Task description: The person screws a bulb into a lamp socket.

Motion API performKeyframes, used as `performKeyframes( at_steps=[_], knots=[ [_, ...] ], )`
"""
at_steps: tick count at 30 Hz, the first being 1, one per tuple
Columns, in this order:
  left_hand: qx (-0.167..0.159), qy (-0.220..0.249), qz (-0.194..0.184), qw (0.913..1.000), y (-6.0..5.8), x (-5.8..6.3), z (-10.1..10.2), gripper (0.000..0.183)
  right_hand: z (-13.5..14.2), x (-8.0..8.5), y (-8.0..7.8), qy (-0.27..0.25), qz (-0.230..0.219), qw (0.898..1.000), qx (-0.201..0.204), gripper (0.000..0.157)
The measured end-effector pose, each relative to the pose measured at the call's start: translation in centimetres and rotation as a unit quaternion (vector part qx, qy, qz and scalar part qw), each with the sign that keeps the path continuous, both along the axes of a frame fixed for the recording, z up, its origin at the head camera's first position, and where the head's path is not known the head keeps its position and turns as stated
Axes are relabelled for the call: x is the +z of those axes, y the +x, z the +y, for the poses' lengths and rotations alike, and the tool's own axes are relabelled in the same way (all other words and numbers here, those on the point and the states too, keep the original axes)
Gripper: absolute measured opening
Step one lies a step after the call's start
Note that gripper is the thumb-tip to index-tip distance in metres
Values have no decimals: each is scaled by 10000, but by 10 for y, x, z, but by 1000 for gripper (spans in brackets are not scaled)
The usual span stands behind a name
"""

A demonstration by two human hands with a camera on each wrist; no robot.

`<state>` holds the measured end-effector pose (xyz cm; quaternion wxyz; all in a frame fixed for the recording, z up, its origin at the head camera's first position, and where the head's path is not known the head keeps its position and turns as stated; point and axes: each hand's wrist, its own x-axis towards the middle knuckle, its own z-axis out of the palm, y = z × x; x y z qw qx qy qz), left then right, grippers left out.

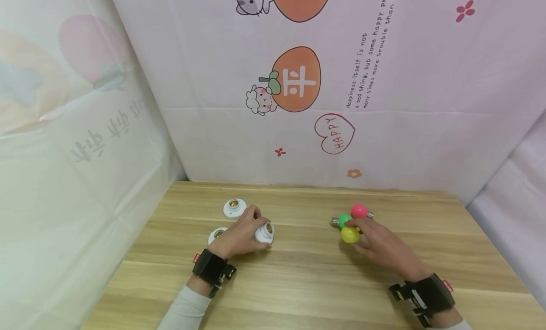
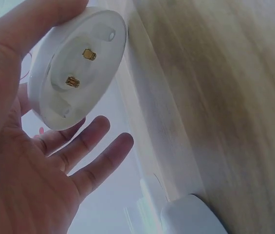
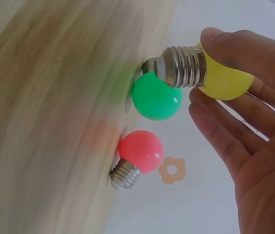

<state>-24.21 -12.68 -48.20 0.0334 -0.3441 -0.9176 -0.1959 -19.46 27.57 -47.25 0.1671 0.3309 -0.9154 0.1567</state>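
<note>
In the head view my left hand [image 1: 245, 233] grips a white lamp socket [image 1: 265, 232] by its rim, tilted and off the table. Its underside, with two brass terminals, faces the left wrist camera. Two more white sockets lie near that hand: one behind it [image 1: 234, 208] and one partly hidden by the wrist [image 1: 218, 234]. My right hand [image 1: 379, 242] holds a yellow light bulb [image 3: 226, 80] between thumb and fingers, its metal screw base [image 3: 182, 67] pointing out of the grip. Beside it on the table lie a green bulb [image 3: 156, 96] and a pink bulb [image 3: 141, 151].
The wooden table [image 1: 298, 282] spreads out under both hands. A white printed cloth [image 1: 239, 145] hangs along its back edge, and more pale cloth [image 1: 85, 216] stands at the left side. Black straps with small cameras [image 1: 428, 297] sit on both wrists.
</note>
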Motion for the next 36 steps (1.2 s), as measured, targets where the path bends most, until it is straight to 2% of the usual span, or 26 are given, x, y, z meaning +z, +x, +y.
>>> performKeyframes(
  at_steps=[6,11,16,28,33,36],
  knots=[
    [-149,-37,47,9999,0,0,0,58,2,-1,-3,39,307,9991,305,65],
    [-200,-135,125,9996,-1,0,0,65,3,-3,-5,61,571,9970,520,59],
    [-175,-192,112,9996,-1,-1,2,59,1,-2,-4,-124,422,9979,478,56],
    [-235,337,-221,9989,-3,-1,6,55,-9,5,-6,-319,372,9979,416,60],
    [-424,360,-94,9984,-3,2,10,60,-14,7,-6,-442,212,9977,476,61],
    [-469,317,-7,9984,-3,2,13,56,-16,8,-5,-543,143,9971,514,61]
  ],
)
